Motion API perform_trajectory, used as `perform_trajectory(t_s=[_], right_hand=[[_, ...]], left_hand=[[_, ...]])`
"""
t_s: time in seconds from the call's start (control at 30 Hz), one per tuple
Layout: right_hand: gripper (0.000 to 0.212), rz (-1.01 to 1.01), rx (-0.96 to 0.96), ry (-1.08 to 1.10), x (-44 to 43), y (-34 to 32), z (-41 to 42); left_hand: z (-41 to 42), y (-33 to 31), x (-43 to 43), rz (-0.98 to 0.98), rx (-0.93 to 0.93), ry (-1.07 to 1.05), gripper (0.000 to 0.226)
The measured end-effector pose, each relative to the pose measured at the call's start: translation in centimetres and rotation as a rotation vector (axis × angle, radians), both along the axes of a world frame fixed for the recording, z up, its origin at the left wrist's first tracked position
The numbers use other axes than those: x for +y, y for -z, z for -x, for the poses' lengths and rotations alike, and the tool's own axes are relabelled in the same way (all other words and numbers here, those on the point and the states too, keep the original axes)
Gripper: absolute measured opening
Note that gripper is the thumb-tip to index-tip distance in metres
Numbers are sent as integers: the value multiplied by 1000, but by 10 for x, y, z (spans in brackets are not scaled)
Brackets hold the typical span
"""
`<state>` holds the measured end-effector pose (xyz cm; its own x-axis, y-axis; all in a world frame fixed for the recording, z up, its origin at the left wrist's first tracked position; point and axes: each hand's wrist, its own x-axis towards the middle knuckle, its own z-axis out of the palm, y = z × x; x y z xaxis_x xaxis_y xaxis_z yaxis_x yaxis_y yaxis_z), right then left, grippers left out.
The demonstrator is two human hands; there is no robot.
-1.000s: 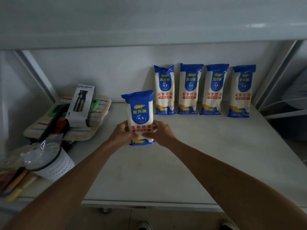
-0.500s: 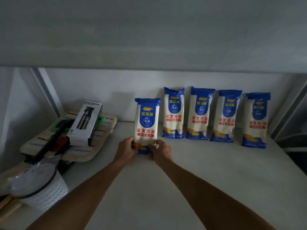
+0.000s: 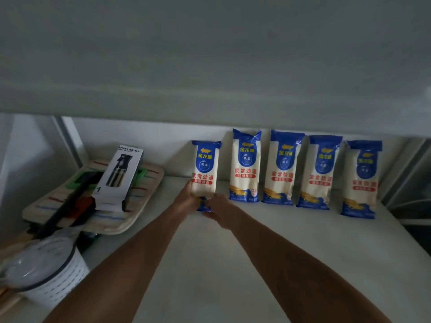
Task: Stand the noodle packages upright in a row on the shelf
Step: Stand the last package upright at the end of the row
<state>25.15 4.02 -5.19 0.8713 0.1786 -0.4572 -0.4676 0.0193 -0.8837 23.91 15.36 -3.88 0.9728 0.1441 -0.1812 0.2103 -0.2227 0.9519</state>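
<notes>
Several blue and white noodle packages stand upright against the back wall of the white shelf (image 3: 268, 241); the nearest of that row (image 3: 245, 166) is just right of my hands. One more noodle package (image 3: 205, 170) is upright at the left end, a small gap from the row. My left hand (image 3: 186, 201) grips its lower left corner and my right hand (image 3: 219, 209) grips its lower right. My fingers hide its bottom edge.
A spray bottle box (image 3: 119, 178) lies on a striped mat (image 3: 140, 206) with a black tool at the left. A white round container (image 3: 49, 280) stands at the front left. The upper shelf board (image 3: 210, 66) hangs low overhead.
Both hands carried the package from the front of the shelf back and slightly right, until it stands at the left end of the row.
</notes>
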Motion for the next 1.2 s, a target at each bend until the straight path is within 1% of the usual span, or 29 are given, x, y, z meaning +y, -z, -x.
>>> perform_trajectory(t_s=[0.03, 0.1, 0.17, 0.2, 0.27, 0.33, 0.4, 0.5, 0.7, 0.77, 0.93, 1.0, 1.13, 1.2], right_hand=[[30, 6, 46, -10, 3, 0, 0], [29, -33, 87, -9, 8, 1, 2], [29, -80, 94, 79, 8, 2, 4], [28, -84, 79, 119, 7, 7, 2], [27, -56, 7, 168, 8, 18, 2], [31, 29, -63, 195, 10, 30, 0], [33, 104, -93, 204, 10, 35, 2], [29, 99, -97, 222, 11, 34, 4], [16, 129, -192, 223, 4, 32, 11], [13, 150, -255, 229, 0, 34, 16], [19, 207, -444, 249, -7, 40, 21], [21, 252, -491, 248, -8, 37, 17], [22, 356, -521, 232, -10, 26, 6], [18, 380, -478, 212, -6, 28, -4]], left_hand=[[0, 4, 1, -30, -13, -12, 28], [2, 8, 1, -46, -27, -2, 34], [4, 12, 2, -27, -47, 14, 38], [6, 15, 2, -9, -71, 27, 41], [10, 21, 2, -69, -95, 29, 51], [14, 31, 3, -109, -126, 20, 56], [22, 32, 3, -176, -152, 22, 64], [30, 31, 8, -279, -189, 6, 72], [38, 56, 5, -317, -235, 4, 79], [43, 62, 3, -278, -271, -5, 78], [41, 76, 6, -226, -340, 7, 83], [38, 73, 5, -186, -348, 23, 85], [29, 67, 0, -127, -318, 59, 87], [22, 65, 1, -37, -305, 69, 81]])
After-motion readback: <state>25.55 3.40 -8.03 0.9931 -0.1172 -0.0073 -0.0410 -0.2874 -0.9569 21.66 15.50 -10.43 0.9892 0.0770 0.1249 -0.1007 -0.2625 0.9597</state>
